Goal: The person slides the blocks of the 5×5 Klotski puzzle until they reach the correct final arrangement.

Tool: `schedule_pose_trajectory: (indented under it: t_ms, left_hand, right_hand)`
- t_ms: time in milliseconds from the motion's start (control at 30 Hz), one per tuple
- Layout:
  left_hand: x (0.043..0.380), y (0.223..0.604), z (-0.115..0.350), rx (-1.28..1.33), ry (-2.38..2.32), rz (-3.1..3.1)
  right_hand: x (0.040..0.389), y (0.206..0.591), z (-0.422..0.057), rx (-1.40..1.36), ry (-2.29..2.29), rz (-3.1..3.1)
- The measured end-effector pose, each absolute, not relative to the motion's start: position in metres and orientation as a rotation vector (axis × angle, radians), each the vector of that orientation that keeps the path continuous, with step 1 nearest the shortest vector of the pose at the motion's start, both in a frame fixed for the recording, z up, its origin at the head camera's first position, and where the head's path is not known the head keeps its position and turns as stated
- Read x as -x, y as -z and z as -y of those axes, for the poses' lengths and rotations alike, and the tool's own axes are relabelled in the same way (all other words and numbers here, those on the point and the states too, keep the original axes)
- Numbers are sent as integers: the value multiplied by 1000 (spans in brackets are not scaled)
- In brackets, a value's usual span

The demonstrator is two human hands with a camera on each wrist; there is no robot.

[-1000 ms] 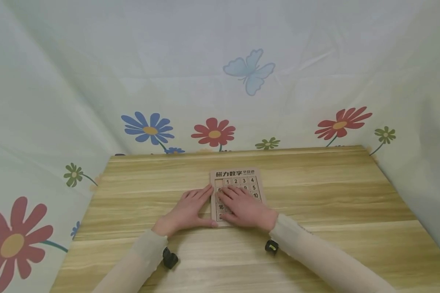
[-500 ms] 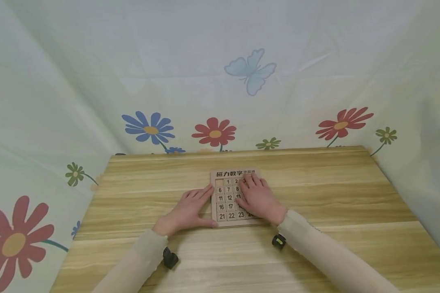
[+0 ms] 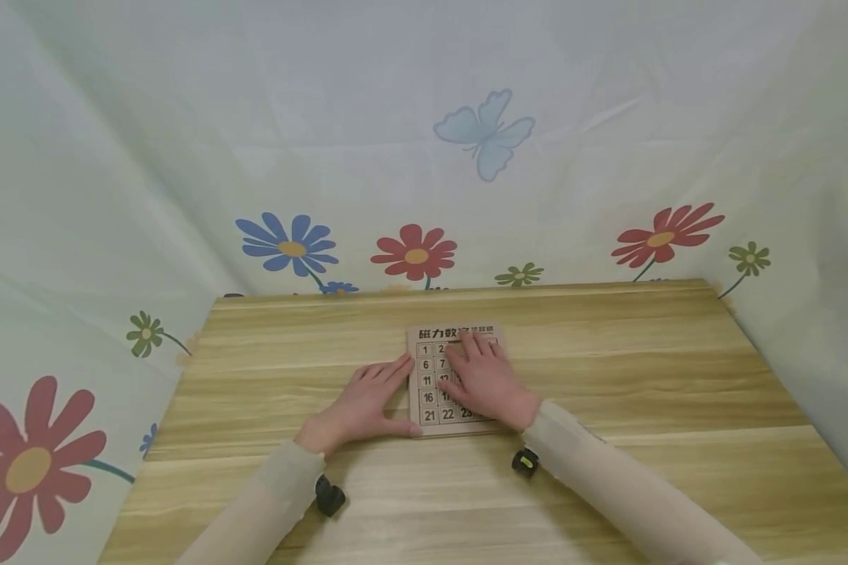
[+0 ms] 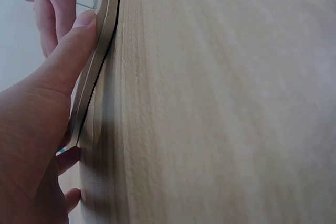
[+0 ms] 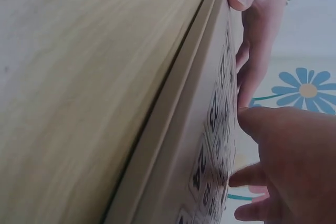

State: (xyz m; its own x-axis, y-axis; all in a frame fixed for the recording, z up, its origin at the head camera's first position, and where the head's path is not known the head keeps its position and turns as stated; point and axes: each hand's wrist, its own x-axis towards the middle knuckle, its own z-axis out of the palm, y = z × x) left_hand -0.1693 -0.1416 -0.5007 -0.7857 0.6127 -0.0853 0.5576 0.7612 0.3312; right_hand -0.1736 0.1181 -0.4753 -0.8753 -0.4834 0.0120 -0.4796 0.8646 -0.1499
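A wooden number slide puzzle [image 3: 429, 428] lies on the table, with black characters along its top edge and rows of numbered tiles. Tile 1 [image 3: 425, 350] sits in the upper left corner of the grid, with tile 2 beside it. My left hand [image 3: 364, 404] steadies the frame: its thumb touches the lower left corner, its fingers rest along the left side. Extended over the upper middle tiles, my right hand [image 3: 491, 383] touches them with its fingertips and hides much of the grid's right part. In the right wrist view, tiles 23 and 24 [image 5: 199, 170] show near the frame's edge.
The wood-grain table [image 3: 608, 353] surrounds the puzzle on all sides. Behind it hangs a pale curtain [image 3: 325, 102] printed with flowers and a butterfly. Small black devices [image 3: 329, 496] are worn at both wrists.
My right hand moved to the upper right of the grid, then back left. Tiles 1 and 2 slid left, filling the gap at the upper left corner. The left hand stayed in place.
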Motion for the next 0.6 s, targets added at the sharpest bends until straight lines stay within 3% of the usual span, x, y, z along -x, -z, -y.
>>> schedule_pose_trajectory:
  t_ms: [367, 600]
  left_hand:
    - [169, 501, 141, -906, -431, -2762]
    - [170, 502, 141, -909, -433, -2759]
  right_hand:
    - [167, 473, -147, 658, 179, -3069]
    - [169, 474, -141, 695, 187, -3028]
